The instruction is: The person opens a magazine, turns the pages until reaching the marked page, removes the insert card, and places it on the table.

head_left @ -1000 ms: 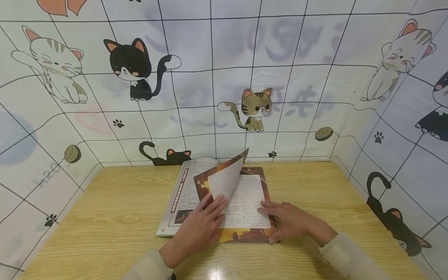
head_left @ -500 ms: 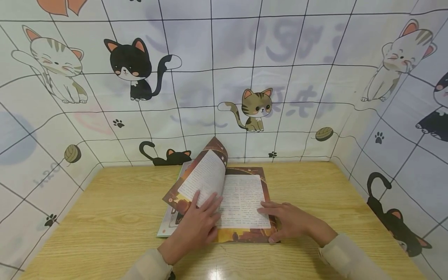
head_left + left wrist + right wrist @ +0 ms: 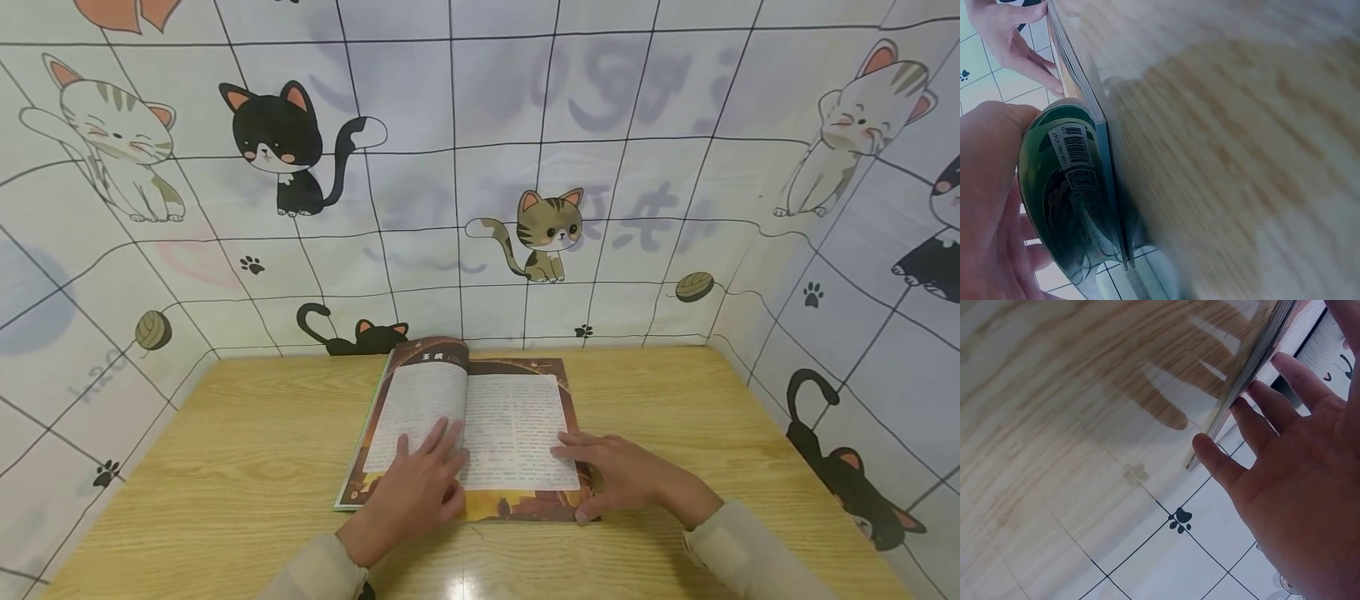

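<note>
An open magazine [image 3: 512,429] lies on the wooden table, both facing pages printed with text inside brown and orange borders. My left hand [image 3: 420,492] rests on the lower part of its left page, fingers extended up toward the spine. Over the lower right corner of the right page lies my right hand [image 3: 626,475], thumb at the bottom edge and fingertips on the page's outer side. In the left wrist view the green cover [image 3: 1060,181] with a barcode bows up beside my left hand. The right wrist view has the fingers [image 3: 1254,425] spread along the stacked page edges.
The light wood table [image 3: 247,433] extends on both sides of the magazine. A white gridded cloth [image 3: 420,192] printed with cartoon cats hangs behind and around it.
The lifted page has swung over to the left and now lies flat on the left side. My left hand has shifted slightly left and down; the right hand has stayed in place.
</note>
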`<state>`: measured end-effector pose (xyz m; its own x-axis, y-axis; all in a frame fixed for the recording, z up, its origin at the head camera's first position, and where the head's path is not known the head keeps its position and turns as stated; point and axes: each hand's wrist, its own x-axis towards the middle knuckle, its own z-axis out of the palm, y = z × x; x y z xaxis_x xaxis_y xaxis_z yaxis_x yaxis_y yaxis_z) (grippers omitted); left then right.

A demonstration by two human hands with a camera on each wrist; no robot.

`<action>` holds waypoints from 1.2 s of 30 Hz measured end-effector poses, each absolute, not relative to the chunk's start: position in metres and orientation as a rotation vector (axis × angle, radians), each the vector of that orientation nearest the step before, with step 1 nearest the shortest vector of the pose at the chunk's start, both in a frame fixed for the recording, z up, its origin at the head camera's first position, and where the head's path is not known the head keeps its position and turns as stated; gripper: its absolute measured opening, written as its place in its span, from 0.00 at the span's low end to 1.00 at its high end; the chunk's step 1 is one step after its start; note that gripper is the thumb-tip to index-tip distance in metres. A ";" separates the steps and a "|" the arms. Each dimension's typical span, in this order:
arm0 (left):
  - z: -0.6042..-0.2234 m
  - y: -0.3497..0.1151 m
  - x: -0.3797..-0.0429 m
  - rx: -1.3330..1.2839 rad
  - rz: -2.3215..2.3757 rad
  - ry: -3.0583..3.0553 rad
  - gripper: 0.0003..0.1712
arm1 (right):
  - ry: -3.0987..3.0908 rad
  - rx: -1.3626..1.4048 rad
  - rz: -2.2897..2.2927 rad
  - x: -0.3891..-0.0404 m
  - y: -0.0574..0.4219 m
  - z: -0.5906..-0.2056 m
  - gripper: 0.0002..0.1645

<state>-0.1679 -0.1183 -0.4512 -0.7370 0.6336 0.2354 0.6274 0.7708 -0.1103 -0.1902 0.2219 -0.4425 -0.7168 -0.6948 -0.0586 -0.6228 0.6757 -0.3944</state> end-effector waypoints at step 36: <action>-0.447 -0.112 -0.169 -0.922 -0.008 -2.847 0.57 | 2.725 -1.052 -0.513 -0.191 0.218 -0.440 0.47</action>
